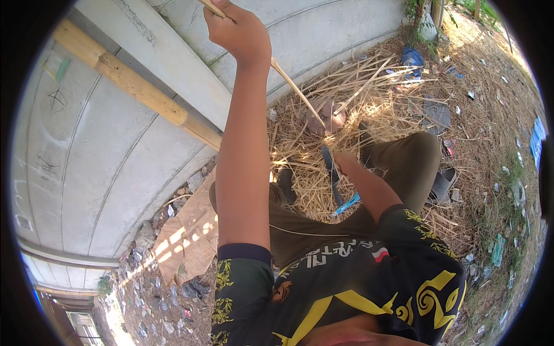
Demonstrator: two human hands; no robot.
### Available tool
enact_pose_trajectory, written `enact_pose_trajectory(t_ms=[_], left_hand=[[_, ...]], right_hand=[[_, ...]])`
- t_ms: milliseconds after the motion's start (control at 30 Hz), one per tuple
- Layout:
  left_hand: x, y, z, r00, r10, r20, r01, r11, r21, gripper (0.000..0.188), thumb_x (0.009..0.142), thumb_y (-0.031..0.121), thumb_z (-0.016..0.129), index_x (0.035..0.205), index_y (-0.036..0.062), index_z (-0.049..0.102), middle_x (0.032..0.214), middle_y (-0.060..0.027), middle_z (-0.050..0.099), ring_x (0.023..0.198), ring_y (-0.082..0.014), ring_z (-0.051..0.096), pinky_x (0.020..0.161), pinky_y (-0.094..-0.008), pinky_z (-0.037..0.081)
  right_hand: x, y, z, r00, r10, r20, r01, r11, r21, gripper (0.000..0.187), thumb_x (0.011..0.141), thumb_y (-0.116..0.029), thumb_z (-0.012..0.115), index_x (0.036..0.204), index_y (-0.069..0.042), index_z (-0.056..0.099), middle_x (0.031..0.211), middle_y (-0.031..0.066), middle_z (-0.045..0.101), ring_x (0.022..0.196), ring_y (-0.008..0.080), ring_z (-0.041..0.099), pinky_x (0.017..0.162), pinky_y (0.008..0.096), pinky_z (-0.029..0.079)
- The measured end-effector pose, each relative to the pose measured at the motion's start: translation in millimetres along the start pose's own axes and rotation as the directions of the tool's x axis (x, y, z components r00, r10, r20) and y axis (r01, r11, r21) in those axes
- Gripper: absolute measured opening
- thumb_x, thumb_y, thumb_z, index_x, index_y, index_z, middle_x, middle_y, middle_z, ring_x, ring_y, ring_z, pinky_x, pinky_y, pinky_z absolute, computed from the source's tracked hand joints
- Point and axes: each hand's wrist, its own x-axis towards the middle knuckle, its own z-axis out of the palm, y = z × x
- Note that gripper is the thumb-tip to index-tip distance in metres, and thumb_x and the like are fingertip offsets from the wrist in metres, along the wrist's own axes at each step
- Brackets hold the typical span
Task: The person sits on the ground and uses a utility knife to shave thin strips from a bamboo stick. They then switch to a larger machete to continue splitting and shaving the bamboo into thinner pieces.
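Left hand [242, 36] grips stick [297, 90] | long axis points down-right | right hand [345, 162]: grip unclear

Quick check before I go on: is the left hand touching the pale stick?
Touching. The head view shows the left hand closed around the pale stick near the picture's top edge, with no gap between.

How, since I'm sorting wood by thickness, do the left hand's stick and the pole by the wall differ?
The stick is slender; the pole is far thicker. The left hand grips the stick, while no hand touches the pole. Both are tan and slope down rightward in the picture.
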Motion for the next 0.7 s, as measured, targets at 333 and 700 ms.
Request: enact_pose_trajectory(t_ms=[333, 700], left_hand=[[5.9, -39.2, -14.2, 0.994, 0.056, -0.098, -0.045, 0.993, 0.11, 0.041, 0.111, 0.027, 0.042, 0.105, -0.0086, 0.062, 0.08, -0.0165, 0.059, 0.072, -0.0296, 0.053, 0.07, -0.0422, 0.045], [12.0, 2.5, -1.4, 0.999, -0.044, 0.014, 0.043, 0.998, 0.035, 0.051, 0.113, 0.038, 0.033, 0.108, -0.0097, 0.05, 0.08, -0.0127, 0.054, 0.072, -0.0222, 0.056, 0.066, -0.0378, 0.048]], right_hand=[[-171.9, -185.3, -52.3, 0.524, -0.775, -0.352, 0.827, 0.364, 0.428, 0.019, 0.094, -0.008, 0.063, 0.077, -0.001, 0.066, 0.062, 0.001, 0.062, 0.054, 0.007, 0.05, 0.052, 0.0278, 0.038], [-39.5, -72.6, 21.4, 0.987, -0.158, -0.029, 0.157, 0.987, -0.03, 0.044, 0.089, -0.036, 0.065, 0.08, 0.006, 0.067, 0.066, 0.0149, 0.065, 0.051, 0.0233, 0.061, 0.051, 0.0397, 0.05]])
